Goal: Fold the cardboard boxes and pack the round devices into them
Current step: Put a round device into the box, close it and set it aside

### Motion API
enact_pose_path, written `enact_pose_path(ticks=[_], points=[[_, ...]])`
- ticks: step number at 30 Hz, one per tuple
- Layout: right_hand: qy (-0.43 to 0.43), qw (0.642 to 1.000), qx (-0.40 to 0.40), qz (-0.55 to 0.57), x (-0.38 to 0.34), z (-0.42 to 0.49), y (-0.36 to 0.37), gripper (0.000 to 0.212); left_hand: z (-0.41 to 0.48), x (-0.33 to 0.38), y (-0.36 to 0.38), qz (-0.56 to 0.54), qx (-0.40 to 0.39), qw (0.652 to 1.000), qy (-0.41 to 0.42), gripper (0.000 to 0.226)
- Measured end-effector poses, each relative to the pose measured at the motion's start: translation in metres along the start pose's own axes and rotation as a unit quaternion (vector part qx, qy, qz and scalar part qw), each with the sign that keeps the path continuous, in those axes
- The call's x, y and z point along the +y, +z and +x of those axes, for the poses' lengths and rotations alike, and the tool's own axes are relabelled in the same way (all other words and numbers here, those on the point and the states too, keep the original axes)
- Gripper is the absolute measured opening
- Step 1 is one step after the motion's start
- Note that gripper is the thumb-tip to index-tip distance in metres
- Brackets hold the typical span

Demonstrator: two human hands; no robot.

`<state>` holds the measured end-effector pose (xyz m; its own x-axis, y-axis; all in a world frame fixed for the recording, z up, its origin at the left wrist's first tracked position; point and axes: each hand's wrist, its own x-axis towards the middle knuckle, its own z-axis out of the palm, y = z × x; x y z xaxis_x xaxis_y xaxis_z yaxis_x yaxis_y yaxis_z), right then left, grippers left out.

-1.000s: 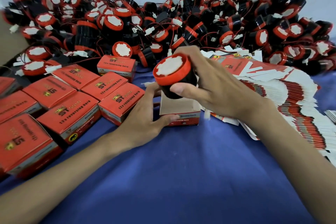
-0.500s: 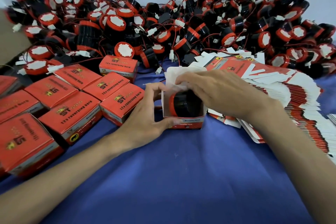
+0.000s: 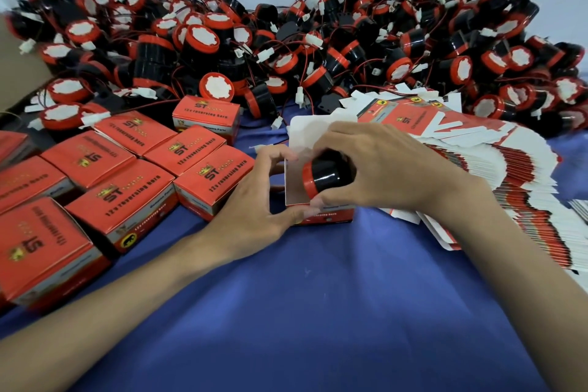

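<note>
Pinching the round device in our right hand, we should seat it squarely while our left hand grips the box.

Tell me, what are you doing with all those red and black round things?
A person is packing round devices into boxes. The right hand grips one device, lying on its side, in the mouth of an open box, lid not yet shut. The left hand holds that box steady. Closed boxes sit on the left, flat boxes on the right, and a pile of devices waits behind.
</note>
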<state>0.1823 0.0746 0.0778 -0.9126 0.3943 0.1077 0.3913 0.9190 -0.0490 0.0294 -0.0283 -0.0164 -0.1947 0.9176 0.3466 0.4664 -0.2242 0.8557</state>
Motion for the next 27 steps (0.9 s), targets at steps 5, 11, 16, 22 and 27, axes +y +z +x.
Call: enact_pose_path(ticks=[5,11,16,22,27], points=[[0.039,0.998,-0.038,0.010,-0.003,-0.001,-0.004,0.050,-0.001,-0.001,0.000,0.006,0.000,1.000,-0.001,0.057],[0.052,0.991,-0.026,-0.123,-0.012,-0.005,-0.010,0.050,-0.001,0.001,0.001,0.004,0.000,1.000,-0.003,0.057],[0.030,0.991,-0.042,-0.121,-0.013,-0.008,-0.007,0.066,-0.002,0.006,0.001,0.007,0.001,1.000,0.011,0.057],[0.000,0.993,-0.029,-0.115,-0.009,-0.004,-0.006,0.066,-0.003,0.008,0.002,0.013,-0.001,1.000,0.011,0.056],[-0.049,0.997,-0.012,0.051,-0.004,-0.003,-0.010,0.043,-0.002,0.007,0.000,-0.002,-0.004,1.000,0.006,0.057]])
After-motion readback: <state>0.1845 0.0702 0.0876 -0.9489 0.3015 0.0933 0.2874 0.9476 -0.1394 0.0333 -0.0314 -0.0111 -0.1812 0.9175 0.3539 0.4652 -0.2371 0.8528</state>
